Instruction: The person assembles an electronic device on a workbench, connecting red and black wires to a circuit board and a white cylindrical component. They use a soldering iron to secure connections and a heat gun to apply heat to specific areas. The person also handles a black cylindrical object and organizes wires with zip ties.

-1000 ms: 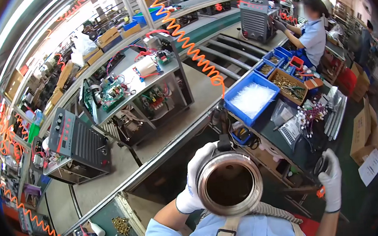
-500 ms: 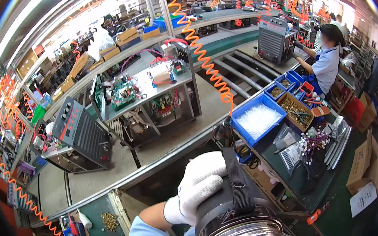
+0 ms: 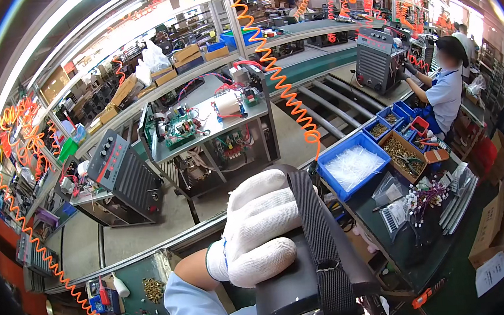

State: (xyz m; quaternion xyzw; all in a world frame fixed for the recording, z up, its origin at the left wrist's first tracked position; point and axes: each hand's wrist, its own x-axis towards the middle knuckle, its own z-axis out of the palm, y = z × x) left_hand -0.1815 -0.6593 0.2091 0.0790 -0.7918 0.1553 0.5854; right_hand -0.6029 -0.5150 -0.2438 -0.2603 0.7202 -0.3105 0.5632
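In front of me at the lower middle is a large black rounded case (image 3: 276,302) with a glossy rim, close to the camera. A wide black webbing strap (image 3: 326,253) runs over its top. My left hand (image 3: 261,231), in a white knit glove, grips the case from its left side. Its fingers stretch across the top toward the strap, with the thumb set apart on the near side; the fingertips are hidden at the strap. A light-blue sleeve covers the forearm. My right hand does not show.
Beyond stand an opened machine with circuit boards (image 3: 207,125) and a grey-panelled machine (image 3: 124,174) on the line. To the right are a blue bin of clear strips (image 3: 355,166), a box of brass fittings (image 3: 405,156) and a co-worker (image 3: 447,92). An orange coiled hose (image 3: 271,66) hangs ahead.
The surroundings have shifted right and slightly down in view. The case has tilted, so less of its shiny rim shows. My left hand's fingers are more spread, with the thumb farther from them.
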